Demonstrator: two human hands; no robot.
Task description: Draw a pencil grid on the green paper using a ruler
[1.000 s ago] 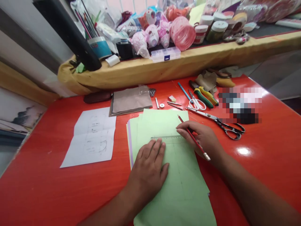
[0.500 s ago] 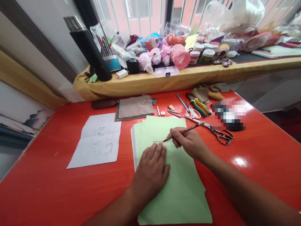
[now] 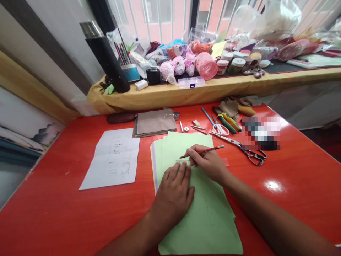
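On the big red counter, green paper reaches toward the far edge, the left hand flat on it, the right hand pinching, above a see-through ruler, a red pencil, so it's likely line-drawing, and the ruler mustn't slip

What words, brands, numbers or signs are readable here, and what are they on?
None can be read with certainty.
White sheet: small dark marks, too faint to make out.
Clear ruler: any numbers too faint.
Red pencil: any lettering too small.
Red-labelled jar: label too blurred.
Blue cup: markings too blurred.
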